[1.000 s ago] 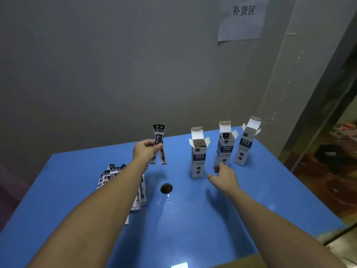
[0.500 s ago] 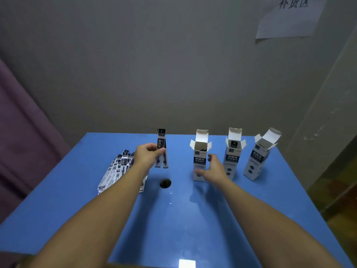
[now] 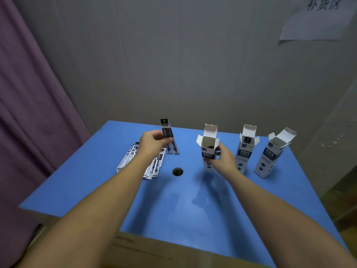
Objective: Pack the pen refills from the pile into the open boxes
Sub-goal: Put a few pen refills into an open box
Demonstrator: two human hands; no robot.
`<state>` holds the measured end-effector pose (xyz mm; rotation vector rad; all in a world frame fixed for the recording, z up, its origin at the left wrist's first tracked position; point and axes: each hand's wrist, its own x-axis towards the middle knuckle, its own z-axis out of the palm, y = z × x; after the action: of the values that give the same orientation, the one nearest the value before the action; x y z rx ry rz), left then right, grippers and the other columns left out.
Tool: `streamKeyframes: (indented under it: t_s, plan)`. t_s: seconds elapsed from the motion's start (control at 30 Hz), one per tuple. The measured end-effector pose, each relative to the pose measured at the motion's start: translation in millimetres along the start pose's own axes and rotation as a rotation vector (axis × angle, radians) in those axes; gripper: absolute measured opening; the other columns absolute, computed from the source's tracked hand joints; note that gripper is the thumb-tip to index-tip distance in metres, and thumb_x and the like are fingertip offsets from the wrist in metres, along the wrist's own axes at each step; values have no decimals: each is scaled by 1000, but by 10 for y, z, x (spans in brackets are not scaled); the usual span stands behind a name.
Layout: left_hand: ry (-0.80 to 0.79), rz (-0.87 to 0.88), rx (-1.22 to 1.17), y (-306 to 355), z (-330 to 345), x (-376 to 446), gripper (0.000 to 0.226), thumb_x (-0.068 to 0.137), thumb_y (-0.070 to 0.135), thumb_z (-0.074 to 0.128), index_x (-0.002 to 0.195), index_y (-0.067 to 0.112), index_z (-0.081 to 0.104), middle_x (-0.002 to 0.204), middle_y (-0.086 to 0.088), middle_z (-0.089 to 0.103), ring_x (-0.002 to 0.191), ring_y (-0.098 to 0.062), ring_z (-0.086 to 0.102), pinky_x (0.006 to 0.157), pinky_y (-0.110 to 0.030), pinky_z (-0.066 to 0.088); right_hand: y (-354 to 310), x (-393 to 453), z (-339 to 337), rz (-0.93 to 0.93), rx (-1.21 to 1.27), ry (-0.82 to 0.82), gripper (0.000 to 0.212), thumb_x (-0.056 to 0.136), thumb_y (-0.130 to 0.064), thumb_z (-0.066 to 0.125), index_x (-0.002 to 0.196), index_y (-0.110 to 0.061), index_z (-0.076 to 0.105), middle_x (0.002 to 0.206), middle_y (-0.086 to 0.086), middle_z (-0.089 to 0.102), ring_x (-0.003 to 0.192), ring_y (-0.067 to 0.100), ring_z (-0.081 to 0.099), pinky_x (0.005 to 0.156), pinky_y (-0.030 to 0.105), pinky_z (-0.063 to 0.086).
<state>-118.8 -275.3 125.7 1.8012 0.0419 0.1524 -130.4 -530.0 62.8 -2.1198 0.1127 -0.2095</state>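
Observation:
My left hand (image 3: pixel 153 142) holds a few black-and-white pen refill packets (image 3: pixel 167 132) upright above the blue table (image 3: pixel 173 206). Behind my left forearm, a pile of refill packets (image 3: pixel 131 157) lies flat on the table. Three tall white-and-blue boxes stand in a row with their top flaps open: a left box (image 3: pixel 208 146), a middle box (image 3: pixel 245 146) and a right box (image 3: pixel 270 153) that leans to the right. My right hand (image 3: pixel 222 159) is wrapped around the front of the left box.
A round dark hole (image 3: pixel 177 171) sits in the tabletop between the pile and the boxes. A purple curtain (image 3: pixel 29 113) hangs at the left, a grey wall stands behind, and a paper sign (image 3: pixel 316 20) is at the upper right. A cardboard edge (image 3: pixel 135 246) shows below the table's near side.
My right hand moved forward from the table and took hold of the left box. My left hand kept the refill packets raised. The view swung left and brought the curtain in.

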Motion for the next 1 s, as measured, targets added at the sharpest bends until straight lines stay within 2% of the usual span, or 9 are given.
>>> streamKeyframes:
  t_s: [0.1,0.2,0.3,0.4,0.47,0.6,0.7,0.83,1.0]
  plan:
    - [-4,42,-77,148,-78,-90,15,83,0,76,88,14,76,87,-3,78,82,-20,75,85,-37,60,-11,-101,-39,-35,-7,-7,43,72,-15,84,108,-18,61,104,-4,67,98,18,60,80,33,49]
    - [-5,122,-151,401,-124,-218,15,84,-2,75,91,11,76,86,-4,77,79,-18,73,80,-32,59,-26,-156,-45,-71,-30,-45,42,72,-15,84,108,-18,62,100,-4,68,97,19,61,79,33,49]
    - [-33,206,-175,692,-57,-327,14,84,-5,74,95,3,74,87,-8,75,78,-17,72,75,-28,59,-96,-186,-35,-135,-6,-73,41,74,-13,83,109,-18,63,98,-6,67,95,17,62,76,27,48]
    - [-76,280,-187,928,108,-375,16,83,-7,74,95,3,74,81,-2,75,74,-14,70,72,-25,58,-211,-209,-69,-178,83,-107,44,76,-5,81,114,-18,64,100,-4,67,89,11,64,66,11,48]
    - [-115,300,-166,1026,244,-395,16,83,-7,74,97,1,74,79,-1,75,72,-11,70,71,-23,57,-276,-209,-124,-202,150,-118,45,77,2,77,114,-20,62,100,-1,66,83,1,64,62,9,49]
    - [-150,327,-151,1115,493,-438,15,83,-6,75,95,3,74,80,-2,75,73,-13,70,73,-26,58,-310,-175,-307,-246,192,-111,48,79,5,75,106,-32,59,96,-9,66,80,-10,63,63,7,49]
    - [-140,331,-119,1151,617,-481,16,82,-2,76,98,1,75,87,-10,76,78,-17,70,78,-32,60,-245,-129,-440,-253,213,-97,53,79,2,77,105,-39,57,99,-9,66,88,-1,65,66,9,51]
    - [-138,332,-52,1190,754,-526,16,81,3,80,95,10,77,89,-9,77,82,-19,71,87,-40,60,-129,-114,-573,-237,243,-96,52,79,3,77,110,-35,58,103,-7,66,94,-1,63,68,10,52]
    - [-146,357,10,1228,945,-622,14,80,8,82,91,17,77,87,-3,77,83,-20,73,83,-31,59,-58,-138,-670,-239,250,-107,48,80,-1,78,109,-32,57,102,-11,65,96,2,62,72,12,50]
